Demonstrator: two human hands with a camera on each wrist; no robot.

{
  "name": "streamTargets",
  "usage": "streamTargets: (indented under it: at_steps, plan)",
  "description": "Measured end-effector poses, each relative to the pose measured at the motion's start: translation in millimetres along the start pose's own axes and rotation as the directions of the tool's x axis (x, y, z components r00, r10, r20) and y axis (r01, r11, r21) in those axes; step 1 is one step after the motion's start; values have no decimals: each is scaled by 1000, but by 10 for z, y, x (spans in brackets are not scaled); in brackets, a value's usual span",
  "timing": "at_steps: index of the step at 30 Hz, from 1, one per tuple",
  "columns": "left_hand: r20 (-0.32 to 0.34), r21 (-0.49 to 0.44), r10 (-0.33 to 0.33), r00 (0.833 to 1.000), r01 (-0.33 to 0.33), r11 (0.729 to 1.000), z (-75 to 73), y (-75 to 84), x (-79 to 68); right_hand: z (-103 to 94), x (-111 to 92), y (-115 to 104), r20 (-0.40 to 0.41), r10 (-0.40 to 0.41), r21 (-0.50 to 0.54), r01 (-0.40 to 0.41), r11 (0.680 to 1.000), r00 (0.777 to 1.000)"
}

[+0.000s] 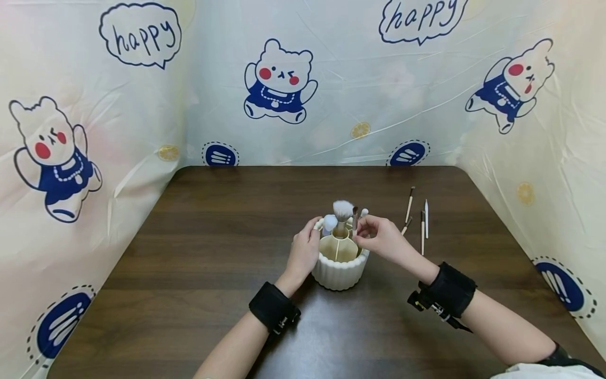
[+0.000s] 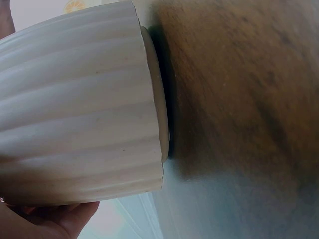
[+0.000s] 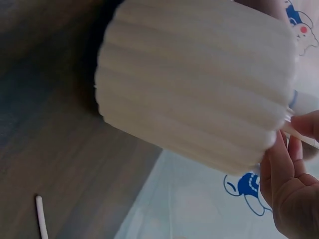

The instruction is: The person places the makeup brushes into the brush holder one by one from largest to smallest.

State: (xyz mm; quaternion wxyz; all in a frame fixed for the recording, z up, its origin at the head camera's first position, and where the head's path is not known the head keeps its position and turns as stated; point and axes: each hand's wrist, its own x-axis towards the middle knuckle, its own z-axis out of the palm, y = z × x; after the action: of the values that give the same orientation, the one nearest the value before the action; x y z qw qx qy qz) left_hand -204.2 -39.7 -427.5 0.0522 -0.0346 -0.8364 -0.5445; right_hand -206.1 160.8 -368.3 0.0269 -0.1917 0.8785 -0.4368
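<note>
A cream, ribbed makeup brush holder (image 1: 339,272) with inner compartments stands on the table. My left hand (image 1: 303,252) grips its left side near the scalloped rim; in the left wrist view the ribbed wall fills much of the picture, with part of that hand (image 2: 60,221) below it. Between thumb and fingers, my right hand (image 1: 383,237) pinches a slim dark-tipped makeup brush (image 1: 355,218) at the holder's right rim. A fluffy white-tipped brush (image 1: 343,209) and a pale round-headed brush (image 1: 329,223) stand inside. The pinched brush's lower end is hidden.
Right of the holder, several thin brushes lie on the brown table (image 1: 213,252), among them a white pointed stick (image 1: 426,220) and a dark-tipped brush (image 1: 423,234). A printed curtain (image 1: 331,142) rises behind the table and along both sides.
</note>
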Motion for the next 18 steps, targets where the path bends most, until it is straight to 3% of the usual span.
streamTargets:
  at_steps: [9,18]
  plan:
    - [-5,4,-1,1000,1,1000,1,8,-2,-7,22,0,61,-36,-110,42,993,997]
    - [-3,-4,1,1000,-1,1000,3,-1,-2,-9,58,-64,117,-80,-272,109,956,990]
